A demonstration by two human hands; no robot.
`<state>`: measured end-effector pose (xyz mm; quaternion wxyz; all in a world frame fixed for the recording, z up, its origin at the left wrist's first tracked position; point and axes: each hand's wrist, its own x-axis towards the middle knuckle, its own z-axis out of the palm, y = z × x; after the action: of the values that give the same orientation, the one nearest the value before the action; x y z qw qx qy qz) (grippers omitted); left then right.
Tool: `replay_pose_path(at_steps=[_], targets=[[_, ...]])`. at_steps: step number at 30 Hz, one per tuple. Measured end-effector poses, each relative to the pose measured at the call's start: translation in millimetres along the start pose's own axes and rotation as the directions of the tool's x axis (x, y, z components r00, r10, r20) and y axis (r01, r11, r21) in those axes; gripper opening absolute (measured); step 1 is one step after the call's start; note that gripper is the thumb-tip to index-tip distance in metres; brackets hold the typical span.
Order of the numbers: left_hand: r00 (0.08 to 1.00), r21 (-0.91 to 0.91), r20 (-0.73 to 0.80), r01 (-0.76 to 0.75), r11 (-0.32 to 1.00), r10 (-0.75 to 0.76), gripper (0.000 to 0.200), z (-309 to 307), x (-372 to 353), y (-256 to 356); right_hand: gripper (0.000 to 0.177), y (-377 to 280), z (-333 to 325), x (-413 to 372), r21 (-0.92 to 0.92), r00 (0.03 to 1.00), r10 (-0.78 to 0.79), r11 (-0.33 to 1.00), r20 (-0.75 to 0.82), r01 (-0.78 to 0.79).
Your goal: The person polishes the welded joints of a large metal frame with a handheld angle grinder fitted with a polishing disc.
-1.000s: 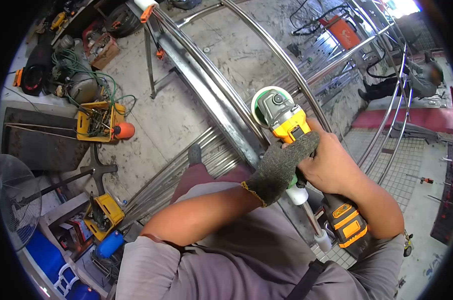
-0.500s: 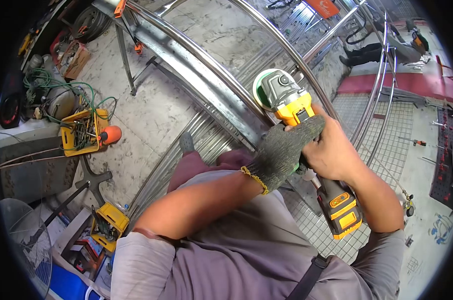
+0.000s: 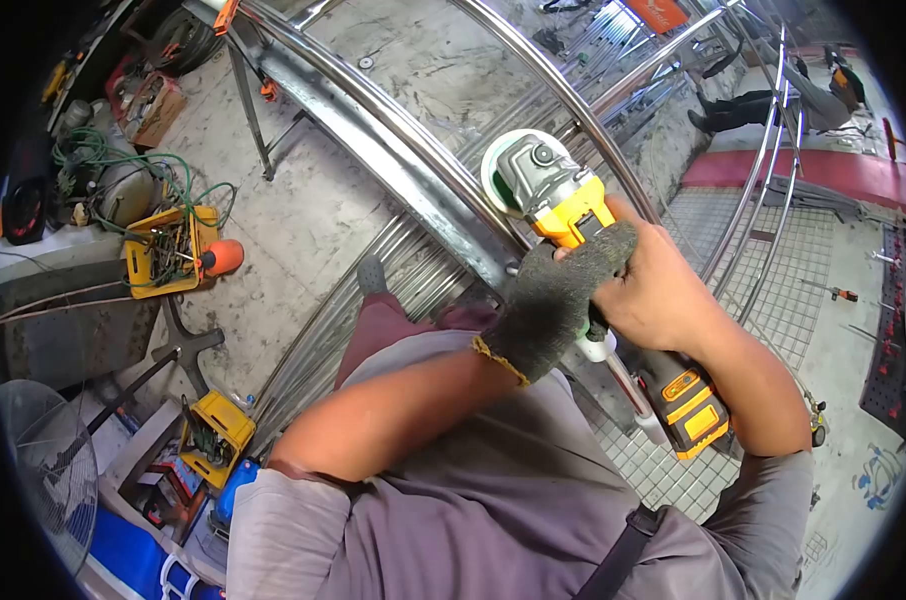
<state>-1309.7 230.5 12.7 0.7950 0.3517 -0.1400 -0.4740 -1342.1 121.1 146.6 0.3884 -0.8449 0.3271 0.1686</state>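
A yellow and black cordless angle grinder (image 3: 570, 209) is held across my front, its battery end angled toward my right forearm. My left hand (image 3: 571, 287), in a dark knit glove with a yellow cuff edge, is closed over the body behind the yellow collar. Bare, my right hand (image 3: 656, 283) wraps the same body from the other side, its fingers partly hidden by the glove. The grinder's disc (image 3: 500, 172), pale with a green face, sits right by the shiny curved metal tube (image 3: 403, 112). Below my hands a white-ended rod (image 3: 628, 385) shows beside the grinder's body.
A steel beam (image 3: 373, 160) on legs runs under the tubes. Bundled metal tubes (image 3: 323, 330) lie on the floor. Yellow tool bins (image 3: 145, 265) and a fan (image 3: 48, 470) stand at left. At upper right a person (image 3: 748, 108) is near more curved tubes (image 3: 763, 165).
The grinder and both hands have shifted slightly left, bringing the disc over the tube. More of the white-ended rod shows below them. Both hands keep their hold.
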Motion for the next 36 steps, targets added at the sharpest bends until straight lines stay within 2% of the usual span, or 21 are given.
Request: replay_pose_path(at_steps=[1,3,4,6,7,10,12,13,15,16,17,20,23,24,25,26,27,29,30,35,36], targets=[[0.998,0.029,0.018,-0.062,0.998,0.062,0.032,-3,3,-3,0.053,-1,0,1,-0.036,1.000,0.011,0.999,-0.013,-0.012],[0.997,-0.099,0.075,0.028,0.995,-0.021,0.032,-14,8,-11,0.056,-8,-1,2,-0.091,0.999,0.028,0.995,-0.044,-0.032],[0.979,-0.248,0.134,0.185,0.951,-0.156,0.035,-22,11,-11,0.058,-14,-1,3,-0.114,0.997,0.035,0.993,-0.064,-0.042],[0.950,-0.381,0.177,0.308,0.872,-0.258,0.035,-25,11,-14,0.057,-18,-2,5,-0.121,0.999,0.024,0.992,-0.047,-0.029],[0.960,-0.379,0.140,0.277,0.883,-0.241,0.032,-17,13,-10,0.057,-19,-3,5,-0.126,0.999,0.018,0.992,-0.039,-0.023],[0.946,-0.143,0.142,0.311,0.940,-0.291,0.037,-15,12,5,0.053,-15,2,3,-0.125,0.997,-0.047,0.991,-0.057,0.039],[0.964,0.114,0.194,0.163,0.980,-0.183,0.043,-24,7,8,0.052,-17,0,5,-0.175,0.998,-0.041,0.984,-0.050,0.032],[0.967,0.238,0.251,-0.018,0.971,-0.044,0.042,-29,9,10,0.052,-20,0,7,-0.200,0.998,-0.038,0.979,-0.046,0.028],[0.971,0.100,0.239,-0.020,0.995,-0.005,0.042,-31,14,8,0.052,-25,-2,10,-0.218,0.998,-0.011,0.976,-0.054,-0.001],[0.976,-0.166,0.182,0.151,0.974,-0.121,0.042,-27,18,4,0.052,-26,-2,11,-0.226,0.998,0.002,0.974,-0.060,-0.015],[0.956,-0.424,0.159,0.293,0.857,-0.248,0.041,-24,20,2,0.050,-28,-3,11,-0.277,0.999,-0.003,0.961,-0.037,-0.007],[0.942,-0.615,0.105,0.314,0.723,-0.320,0.035,-17,16,11,0.046,-36,-3,13,-0.359,1.000,-0.018,0.933,0.016,0.023],[0.957,-0.603,0.098,0.276,0.748,-0.274,0.036,-14,16,24,0.044,-45,-11,20,-0.361,0.999,-0.025,0.932,0.049,0.041],[0.976,-0.520,0.017,0.192,0.832,-0.215,0.038,-8,18,25,0.043,-46,-16,24,-0.371,0.997,-0.020,0.928,0.071,0.046],[0.968,-0.552,0.061,0.236,0.800,-0.244,0.039,-8,22,26,0.042,-46,-21,28,-0.382,0.995,-0.018,0.923,0.094,0.052],[0.958,-0.581,0.104,0.277,0.766,-0.267,0.040,-10,27,30,0.050,-40,-25,33,-0.387,0.985,-0.127,0.908,0.113,0.161],[0.947,-0.606,0.147,0.314,0.731,-0.285,0.041,-12,33,34,0.049,-38,-25,34,-0.405,0.989,-0.123,0.903,0.083,0.146],[0.932,-0.524,0.052,0.332,0.784,-0.360,0.041,1,39,45,0.048,-39,-23,37,-0.440,0.993,-0.119,0.890,0.026,0.118],[0.938,-0.523,0.031,0.310,0.794,-0.346,0.040,4,37,46,0.039,-48,-24,33,-0.467,0.998,-0.029,0.883,0.055,0.051],[0.952,-0.734,0.109,0.271,0.623,-0.285,0.041,-3,25,36,0.040,-57,-21,30,-0.465,0.991,-0.044,0.880,0.122,0.096],[0.964,-0.698,0.086,0.239,0.675,-0.253,0.041,-4,27,30,0.040,-63,-24,32,-0.453,0.990,-0.003,0.889,0.140,0.066]])
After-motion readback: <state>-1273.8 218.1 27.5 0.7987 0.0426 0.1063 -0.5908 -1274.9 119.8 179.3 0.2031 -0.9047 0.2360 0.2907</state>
